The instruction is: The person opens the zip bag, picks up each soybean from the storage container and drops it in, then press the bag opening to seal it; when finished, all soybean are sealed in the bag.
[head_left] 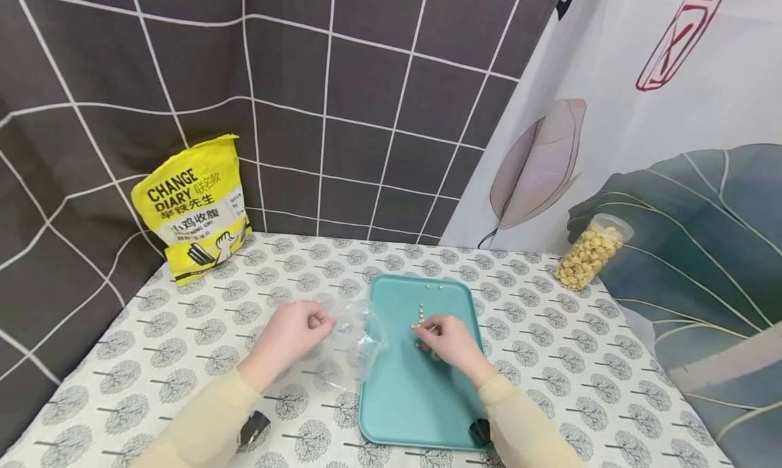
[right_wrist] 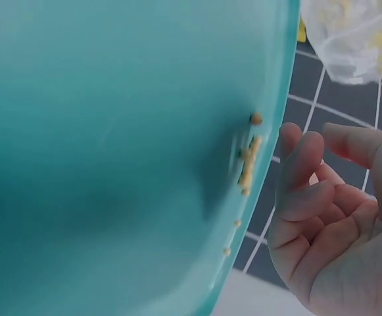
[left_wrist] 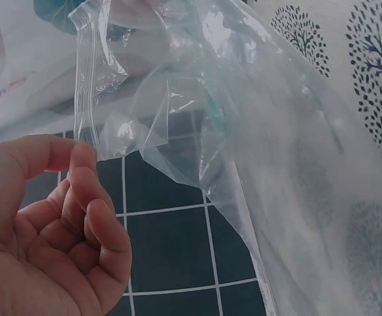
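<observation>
My left hand (head_left: 297, 332) pinches the zip edge of a clear plastic zip bag (head_left: 351, 346) between thumb and index finger; the other fingers curl into the palm. The bag (left_wrist: 197, 99) hangs limp over the tray's left edge, its film creased. Over the teal tray (head_left: 409, 400), my right hand (head_left: 449, 339) reaches down with bent fingers, its fingertips close to a short row of small pale-yellow beans (head_left: 421, 314). In the right wrist view the right hand's (right_wrist: 342, 210) thumb and fingertips stand slightly apart, with nothing showing between them. More beans (right_wrist: 246, 168) lie along the tray's side.
A yellow snack bag (head_left: 201, 210) stands at the back left against the dark grid curtain (head_left: 366, 115). On the right, a clear jar of popcorn-like yellow pieces (head_left: 589, 254) leans near the table's edge. The tablecloth (head_left: 293, 264) has a tree print.
</observation>
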Demonstrator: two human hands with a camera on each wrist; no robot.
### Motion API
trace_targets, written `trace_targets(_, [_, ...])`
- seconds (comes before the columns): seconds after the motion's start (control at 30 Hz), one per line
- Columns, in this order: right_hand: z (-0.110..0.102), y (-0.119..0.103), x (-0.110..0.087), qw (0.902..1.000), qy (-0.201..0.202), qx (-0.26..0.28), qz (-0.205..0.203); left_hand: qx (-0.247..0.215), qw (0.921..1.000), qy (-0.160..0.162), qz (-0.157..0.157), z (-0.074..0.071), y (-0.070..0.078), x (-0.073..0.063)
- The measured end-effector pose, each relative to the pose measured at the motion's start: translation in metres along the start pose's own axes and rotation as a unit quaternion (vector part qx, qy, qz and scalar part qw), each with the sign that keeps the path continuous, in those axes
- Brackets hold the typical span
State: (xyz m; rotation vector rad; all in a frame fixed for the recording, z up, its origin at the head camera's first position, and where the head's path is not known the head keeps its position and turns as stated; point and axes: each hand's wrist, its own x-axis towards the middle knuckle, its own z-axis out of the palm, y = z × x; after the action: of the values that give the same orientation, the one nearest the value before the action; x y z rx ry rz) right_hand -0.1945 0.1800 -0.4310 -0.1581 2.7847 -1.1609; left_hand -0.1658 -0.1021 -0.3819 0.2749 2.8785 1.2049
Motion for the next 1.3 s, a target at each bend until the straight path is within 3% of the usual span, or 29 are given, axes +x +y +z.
trace_targets(0.3, [-0.007, 0.01, -0.005, 0.9987, 0.003, -0.036, 0.036, -0.003, 1.0, 0.004, 0.0, -0.001, 0.0, 0.0])
trace_targets(0.73, [0.002, 0.01, -0.002, 0.996, 0.006, -0.089, 0.01, -0.011, 0.9999, 0.004, 0.003, 0.003, 0.0, 0.0])
trace_targets(0.97, [0.003, 0.01, -0.002, 0.9953, 0.007, -0.096, -0.011, -0.016, 0.9999, 0.003, 0.0, 0.006, -0.001, -0.001])
trace_targets(1.3, [0.002, 0.006, -0.004, 0.9957, 0.0, -0.092, -0.008, -0.012, 0.9999, 0.006, 0.007, 0.007, -0.001, -0.002])
